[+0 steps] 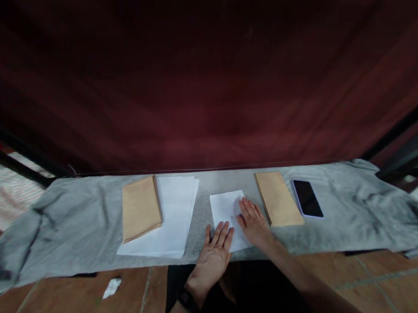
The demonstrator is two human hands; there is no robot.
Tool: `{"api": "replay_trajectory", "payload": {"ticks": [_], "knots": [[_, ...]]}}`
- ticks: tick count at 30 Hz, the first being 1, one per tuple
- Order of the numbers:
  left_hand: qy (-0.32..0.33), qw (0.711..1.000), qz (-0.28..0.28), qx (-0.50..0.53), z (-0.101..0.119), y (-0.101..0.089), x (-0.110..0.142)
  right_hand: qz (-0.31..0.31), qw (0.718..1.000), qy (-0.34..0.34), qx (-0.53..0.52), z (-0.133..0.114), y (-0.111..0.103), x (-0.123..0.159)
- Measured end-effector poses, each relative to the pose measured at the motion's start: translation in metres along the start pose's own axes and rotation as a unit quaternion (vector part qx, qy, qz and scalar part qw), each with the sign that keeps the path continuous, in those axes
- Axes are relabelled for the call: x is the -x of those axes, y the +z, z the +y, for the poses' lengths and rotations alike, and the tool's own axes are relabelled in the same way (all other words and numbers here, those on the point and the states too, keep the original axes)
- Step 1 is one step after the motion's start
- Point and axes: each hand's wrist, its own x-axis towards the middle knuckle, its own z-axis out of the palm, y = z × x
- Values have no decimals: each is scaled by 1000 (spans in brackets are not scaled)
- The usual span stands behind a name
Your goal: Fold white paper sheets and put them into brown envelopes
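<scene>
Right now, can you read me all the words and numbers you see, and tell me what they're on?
There are none I can read.
Small white paper, larger white sheets, left brown bundle, right brown bundle: no writing visible.
Phone: dark screen, nothing readable.
Black wristband: too small and blurred to tell.

The paper (223,206) is white, the packets (280,199) tan, the cloth (346,205) grey.

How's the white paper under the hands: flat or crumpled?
Flat: the white paper lies smooth on the grey cloth, left hand and right hand partly over it. Whether it's folded, cannot tell.
</scene>
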Motion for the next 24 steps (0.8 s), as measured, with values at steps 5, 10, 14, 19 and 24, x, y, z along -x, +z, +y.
{"api": "replay_trajectory", "payload": {"ticks": [5,10,14,19,24], "knots": [[11,1000,2,-4,-3,3,-1,-32,997,-62,-22,-16,-9,22],[19,1000,23,-1,-7,9,1,-25,998,-49,-20,-14,-13,29],[23,998,47,-17,-12,17,6,-13,999,-39,-17,-5,-18,33],[19,997,72,-25,-16,24,10,-18,999,-35,-3,8,-26,45],[21,997,75,-24,-20,26,13,-13,998,-54,-13,17,-37,59]]}}
